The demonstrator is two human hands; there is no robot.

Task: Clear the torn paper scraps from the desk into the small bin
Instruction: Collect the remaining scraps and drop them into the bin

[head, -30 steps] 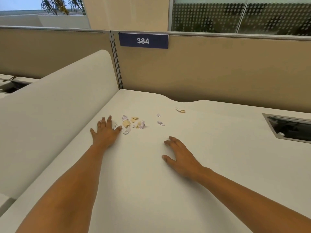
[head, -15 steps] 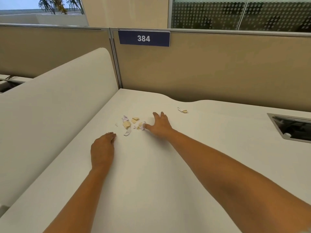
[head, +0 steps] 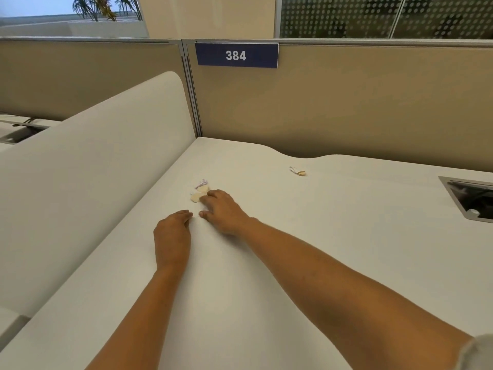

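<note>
there: one pile (head: 199, 194), one stray scrap (head: 298, 171)

a blue sign (head: 236, 55) reading 384 hangs at 12 o'clock on the tan partition (head: 346, 108). white curved divider (head: 93, 156) at 9 o'clock, cable hatch (head: 472, 201) at 3 o'clock, plants (head: 106, 8) at 11 o'clock.

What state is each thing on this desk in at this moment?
Pile of torn beige and white paper scraps: bunched on the white desk.
Lone torn scrap: apart, near the back edge.
Right hand: fingers spread, touching the pile.
Left hand: resting on desk, fingers curled; contents hidden.
Grey-framed desk cable hatch: open.
</note>
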